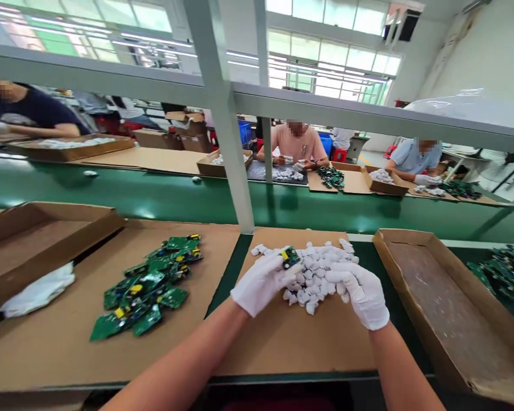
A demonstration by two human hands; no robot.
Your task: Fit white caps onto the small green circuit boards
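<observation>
Holding one circuit board (288,260) at the edge of the white heap

Take twelve o'clock as straight ahead of you. A grey metal frame (235,165) rises just left of twelve, its rails running out towards ten and two. Behind the foot of its post, a long green surface (175,197) crosses your view from ten to two, and beyond it at twelve sits a co-worker (297,142) in a pink shirt.

On your side, one cardboard sheet (55,354) spreads from nine to eleven; a second sheet (304,354) lies directly before you. A cardboard tray (406,297) stands at two o'clock, with clear plastic on its bottom; another tray (34,242) stands at ten, far out.

At ten, nearer you, lies a pile of green boards (149,285) with yellow parts, overlapping one another. Between twelve and one, small white pieces (312,277) are heaped on the second sheet. A white cloth (43,291) lies beside the left tray.

Both your hands wear white gloves. Your left hand (263,282), just short of twelve, pinches that single board by the heap's left side. Your right hand (362,294), near one, has its fingers curled at the heap's right side; white on white, you cannot tell whether they grip a piece.
</observation>
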